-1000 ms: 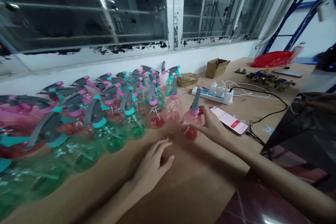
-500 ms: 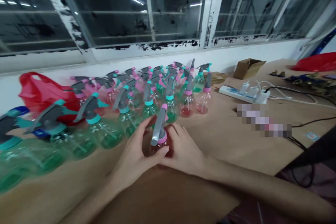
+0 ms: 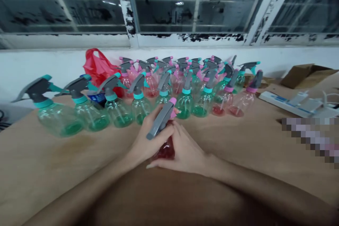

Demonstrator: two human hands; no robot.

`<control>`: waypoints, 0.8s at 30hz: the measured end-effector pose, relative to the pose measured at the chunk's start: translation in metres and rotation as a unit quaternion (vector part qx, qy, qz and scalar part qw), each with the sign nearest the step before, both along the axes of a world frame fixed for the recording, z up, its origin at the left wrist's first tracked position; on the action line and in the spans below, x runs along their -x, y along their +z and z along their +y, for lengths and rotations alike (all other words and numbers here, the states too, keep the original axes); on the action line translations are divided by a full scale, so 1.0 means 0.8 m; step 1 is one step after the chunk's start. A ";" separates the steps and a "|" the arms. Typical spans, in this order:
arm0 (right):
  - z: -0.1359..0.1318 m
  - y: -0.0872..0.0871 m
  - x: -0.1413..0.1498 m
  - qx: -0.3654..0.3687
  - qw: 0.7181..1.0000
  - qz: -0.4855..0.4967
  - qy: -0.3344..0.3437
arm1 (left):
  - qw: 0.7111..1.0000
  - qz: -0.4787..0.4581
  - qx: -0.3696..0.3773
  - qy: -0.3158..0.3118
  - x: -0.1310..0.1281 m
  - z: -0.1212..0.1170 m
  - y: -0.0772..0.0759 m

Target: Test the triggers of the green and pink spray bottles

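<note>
A reddish-pink spray bottle [image 3: 166, 150] with a grey trigger head [image 3: 162, 117] and pink nozzle stands before me, tilted slightly. My left hand [image 3: 144, 145] is closed around its neck, thumb across the collar just under the head. Lower down, my right hand [image 3: 188, 152] wraps the bottle's body from the right, its thumb along the near side. The fingers hide the collar and much of the body. Just beyond my hands stands a row of green spray bottles [image 3: 184, 107] with teal collars.
Several pink and green spray bottles crowd behind the front row, by the wall. A red plastic bag [image 3: 97, 67] sits behind them at left. To the right are a white power strip [image 3: 282, 103] with plugs, an open cardboard box [image 3: 302, 76] and a blurred-out object.
My view has swung left. My left hand has shifted from the bottle's side up to its neck, and the right hand has settled around the body.
</note>
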State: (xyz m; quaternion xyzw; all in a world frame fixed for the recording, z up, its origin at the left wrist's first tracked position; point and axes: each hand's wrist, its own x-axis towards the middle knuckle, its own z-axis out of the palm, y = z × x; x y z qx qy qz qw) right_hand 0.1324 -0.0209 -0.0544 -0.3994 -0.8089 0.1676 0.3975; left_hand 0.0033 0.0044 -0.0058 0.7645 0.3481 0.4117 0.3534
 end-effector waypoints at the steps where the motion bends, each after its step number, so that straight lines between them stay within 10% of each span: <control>1: 0.001 -0.003 -0.007 0.008 1.000 -0.001 0.027 | 1.000 0.003 -0.009 0.001 0.001 0.001 -0.002; 11: 0.006 -0.065 -0.131 0.069 0.984 -0.165 0.012 | 0.997 0.065 -0.035 0.029 0.001 0.006 -0.001; 24: 0.005 -0.064 -0.134 0.042 0.971 -0.235 -0.008 | 0.994 0.094 0.010 0.054 -0.006 0.002 0.017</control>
